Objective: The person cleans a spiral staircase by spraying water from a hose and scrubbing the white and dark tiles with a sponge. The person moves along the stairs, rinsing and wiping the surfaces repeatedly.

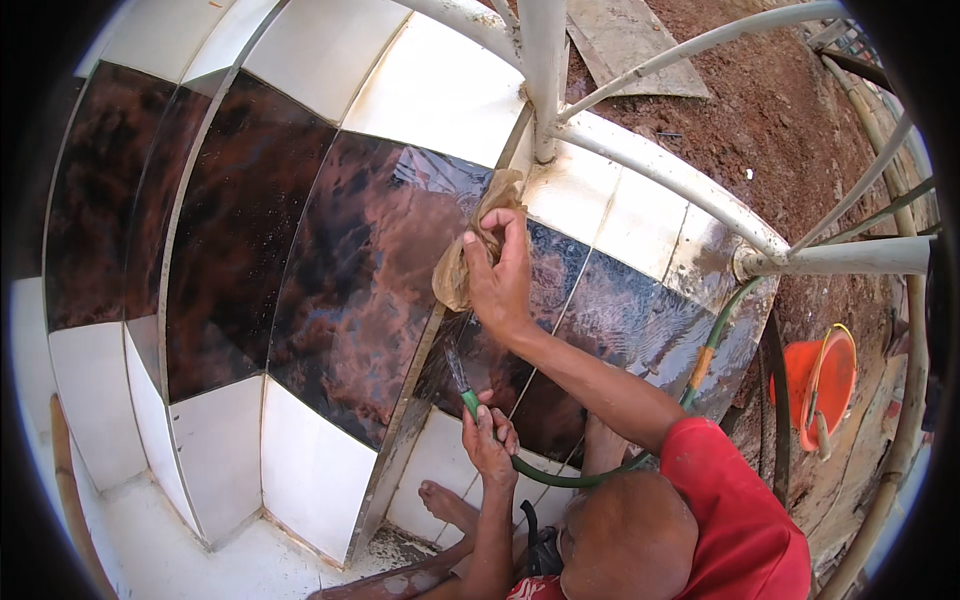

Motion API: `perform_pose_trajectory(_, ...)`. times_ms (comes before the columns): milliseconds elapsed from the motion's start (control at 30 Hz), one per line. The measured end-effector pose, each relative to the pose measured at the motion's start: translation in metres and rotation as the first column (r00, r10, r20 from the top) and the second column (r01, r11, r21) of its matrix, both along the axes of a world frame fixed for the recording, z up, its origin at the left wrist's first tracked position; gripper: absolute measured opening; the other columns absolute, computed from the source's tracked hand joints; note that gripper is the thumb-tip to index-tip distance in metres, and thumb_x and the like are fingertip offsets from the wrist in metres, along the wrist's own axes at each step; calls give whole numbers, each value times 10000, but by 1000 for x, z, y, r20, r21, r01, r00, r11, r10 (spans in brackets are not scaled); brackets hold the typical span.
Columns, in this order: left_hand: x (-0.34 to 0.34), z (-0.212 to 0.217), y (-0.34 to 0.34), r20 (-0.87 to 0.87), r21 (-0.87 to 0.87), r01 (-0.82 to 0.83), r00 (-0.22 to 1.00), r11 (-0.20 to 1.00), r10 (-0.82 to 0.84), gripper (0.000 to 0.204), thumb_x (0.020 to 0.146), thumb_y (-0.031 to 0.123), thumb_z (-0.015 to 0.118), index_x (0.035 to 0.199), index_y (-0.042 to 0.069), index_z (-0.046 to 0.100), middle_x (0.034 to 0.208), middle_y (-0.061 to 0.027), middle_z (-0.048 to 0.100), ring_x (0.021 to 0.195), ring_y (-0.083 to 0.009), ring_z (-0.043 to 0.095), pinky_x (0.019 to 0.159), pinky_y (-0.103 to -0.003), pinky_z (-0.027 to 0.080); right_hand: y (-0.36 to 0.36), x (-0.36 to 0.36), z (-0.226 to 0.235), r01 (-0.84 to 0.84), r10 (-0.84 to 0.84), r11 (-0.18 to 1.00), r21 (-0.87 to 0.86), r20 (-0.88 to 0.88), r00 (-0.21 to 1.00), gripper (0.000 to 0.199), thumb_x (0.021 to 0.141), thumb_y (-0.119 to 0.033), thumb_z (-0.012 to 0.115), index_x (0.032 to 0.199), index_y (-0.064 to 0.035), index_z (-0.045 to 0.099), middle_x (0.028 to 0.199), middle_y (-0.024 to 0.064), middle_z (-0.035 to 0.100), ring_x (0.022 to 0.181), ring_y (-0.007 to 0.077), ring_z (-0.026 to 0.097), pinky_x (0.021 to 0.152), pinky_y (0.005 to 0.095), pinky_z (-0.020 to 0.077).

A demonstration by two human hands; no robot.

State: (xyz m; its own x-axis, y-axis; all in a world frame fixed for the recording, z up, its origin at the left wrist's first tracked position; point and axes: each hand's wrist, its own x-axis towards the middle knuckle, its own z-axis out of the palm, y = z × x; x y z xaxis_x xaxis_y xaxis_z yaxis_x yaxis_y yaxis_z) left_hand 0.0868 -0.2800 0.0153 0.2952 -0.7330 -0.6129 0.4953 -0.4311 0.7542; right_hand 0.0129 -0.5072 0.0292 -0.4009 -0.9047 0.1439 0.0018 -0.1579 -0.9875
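Wet, dark red-brown marbled tiles [370, 270] stretch in front of me. My right hand [500, 275] has its fingers closed on a crumpled tan cloth [455, 275], pressed against the raised edge where two tiled faces meet. Lower down, my left hand [490, 445] grips a green hose [540, 477] close to its end. A stream of water [457, 370] shoots from that end toward the tiles just below the cloth. The hose loops right beneath my right arm, past an orange-brown joint [702, 365].
White pipe railings [670, 175] run along the top and right. White tiles [310, 465] border the dark ones. An orange bucket [815, 385] stands on the right, near red-brown soil [770, 120]. A bare foot [450, 505] rests below the hose hand.
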Motion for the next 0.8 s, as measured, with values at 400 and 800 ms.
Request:
perform_pose_trajectory(400,8,22,33,46,-107,-182,981,978,187,365,1132,375,427,1260,42,505,718,-3,459,468,-68,376,418,-221,323,-1,-6,-19,-116,26,963,245,344,939,110,1009,-12,600,1086,-40,526,973,-11,513,877,78,477,819,256,433)
perform_pose_trajectory(800,22,27,10,173,-10,-31,984,999,32,349,1143,392,388,1144,69,522,633,7,412,442,-74,354,409,-231,309,81,32,-36,-319,286,940,119,234,929,149,1012,-58,604,1129,-12,524,1008,55,566,918,129,541,852,283,472)
